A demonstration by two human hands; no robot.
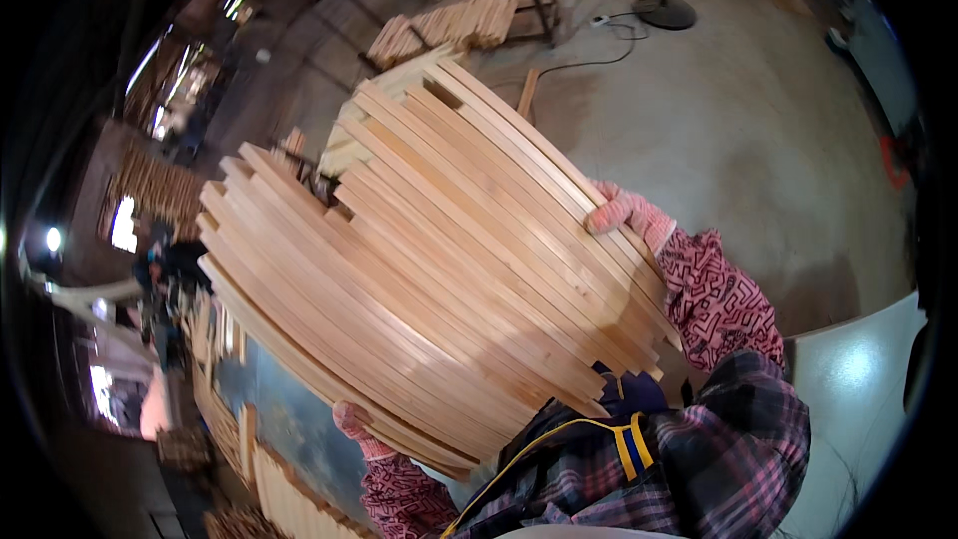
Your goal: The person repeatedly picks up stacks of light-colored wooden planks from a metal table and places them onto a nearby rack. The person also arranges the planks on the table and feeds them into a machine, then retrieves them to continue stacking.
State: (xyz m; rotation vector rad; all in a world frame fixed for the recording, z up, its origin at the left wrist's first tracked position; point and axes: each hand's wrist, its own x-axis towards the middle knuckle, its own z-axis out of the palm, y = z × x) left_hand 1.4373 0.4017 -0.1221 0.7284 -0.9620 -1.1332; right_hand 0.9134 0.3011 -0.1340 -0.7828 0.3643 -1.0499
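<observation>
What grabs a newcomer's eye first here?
The broad armful of pale wooden strips fills the middle of the view, its ends uneven. The person's pink-gloved left fingers grip its lower-left edge, the right fingers its right edge. Beyond, toward the top right, a dark round stand base sits on the grey floor.

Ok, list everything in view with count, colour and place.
Wooden strips: many, pale tan, centre
Wood piles: several, tan, top and left background
Loose stick: one, brown, on the floor beyond the strips
Pole stand: one, dark, top right
Cable: one, dark, near the stand
Floor: one, grey, upper right
Blue surface: one, blue-grey, lower left
Panel: one, whitish, lower right
Red object, kind unclear: one, red, right rim
Patterned sleeves: two, pink-black, on the forearms
Left hand: one, pink-gloved, strips' lower-left edge
Right hand: one, pink-gloved, strips' right edge
</observation>
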